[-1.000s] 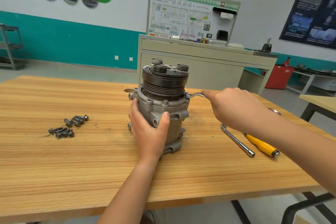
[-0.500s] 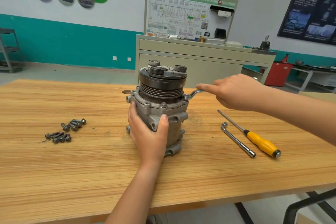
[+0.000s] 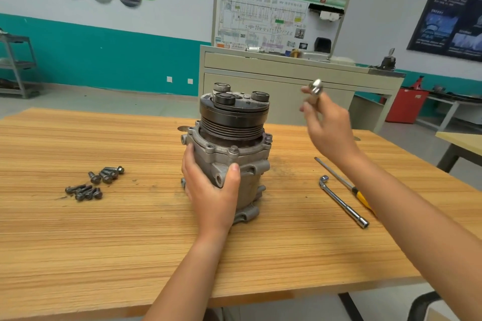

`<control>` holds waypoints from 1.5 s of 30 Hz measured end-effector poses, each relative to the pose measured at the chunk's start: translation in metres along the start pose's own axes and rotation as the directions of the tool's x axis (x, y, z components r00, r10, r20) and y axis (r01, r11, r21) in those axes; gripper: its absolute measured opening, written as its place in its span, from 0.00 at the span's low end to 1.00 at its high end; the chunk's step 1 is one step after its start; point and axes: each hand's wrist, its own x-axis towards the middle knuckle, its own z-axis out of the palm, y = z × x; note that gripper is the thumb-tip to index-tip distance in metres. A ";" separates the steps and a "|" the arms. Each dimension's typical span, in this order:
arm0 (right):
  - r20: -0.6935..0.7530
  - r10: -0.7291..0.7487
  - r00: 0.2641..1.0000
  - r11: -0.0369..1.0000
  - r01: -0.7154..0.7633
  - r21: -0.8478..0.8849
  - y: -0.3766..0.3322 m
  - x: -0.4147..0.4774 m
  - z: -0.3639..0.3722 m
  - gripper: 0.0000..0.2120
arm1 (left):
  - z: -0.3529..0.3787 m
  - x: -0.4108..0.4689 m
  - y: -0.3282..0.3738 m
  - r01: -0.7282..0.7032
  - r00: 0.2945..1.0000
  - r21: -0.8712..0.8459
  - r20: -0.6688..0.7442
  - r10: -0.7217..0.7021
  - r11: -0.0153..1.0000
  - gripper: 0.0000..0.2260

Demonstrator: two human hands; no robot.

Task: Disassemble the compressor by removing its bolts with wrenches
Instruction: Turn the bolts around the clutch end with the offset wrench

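Right hand (image 3: pixel 329 129) lifted shiny metal wrench (image 3: pixel 316 87) clear, grip pinching it; left hand (image 3: pixel 211 191) grip wraps upright grey cast-metal compressor (image 3: pixel 249 165), black-pulleyed.

The compressor (image 3: pixel 232 156) has a dull, matt grey cast-metal body, grimy in places, under a black pulley (image 3: pixel 234 116) with a smoother, faintly shiny ribbed face. The table (image 3: pixel 104 242) under it is streaky light wood grain with a low sheen, and the bolts (image 3: pixel 95 182) on it look like dark, dull metal. The L-shaped socket wrench (image 3: pixel 343 202) is bright polished metal, the screwdriver (image 3: pixel 361 198) has a glossy yellow plastic handle, and the wrench (image 3: pixel 316 87) in the right hand (image 3: pixel 330 133) glints like chrome, though blurred.
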 end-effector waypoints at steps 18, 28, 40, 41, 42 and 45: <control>0.608 0.237 0.758 0.598 0.379 -0.706 -0.065 -0.019 -0.034 0.14 | -0.001 -0.001 0.005 0.010 1.000 -0.004 0.002 -0.010 1.000 0.41; 0.712 0.153 0.685 0.535 0.549 -0.643 -0.025 0.003 -0.037 0.11 | -0.002 0.000 0.004 0.015 1.000 0.003 0.017 -0.015 1.000 0.42; 0.330 -0.025 0.944 0.924 0.148 -0.353 0.007 0.024 0.023 0.14 | -0.006 0.000 0.006 0.034 0.998 0.019 0.043 -0.035 0.999 0.42; 0.244 0.067 0.967 0.971 -0.007 -0.239 0.004 0.019 0.014 0.15 | -0.007 0.000 0.005 0.034 0.998 0.017 0.047 -0.035 0.999 0.42; 0.198 0.124 0.972 0.988 -0.103 -0.115 -0.001 0.014 0.004 0.15 | -0.006 0.000 0.005 0.034 0.998 0.013 0.049 -0.034 0.999 0.42; 0.235 0.118 0.965 0.991 -0.100 -0.088 -0.017 -0.007 -0.023 0.17 | -0.005 -0.001 0.005 0.038 0.998 0.007 0.047 -0.039 0.999 0.41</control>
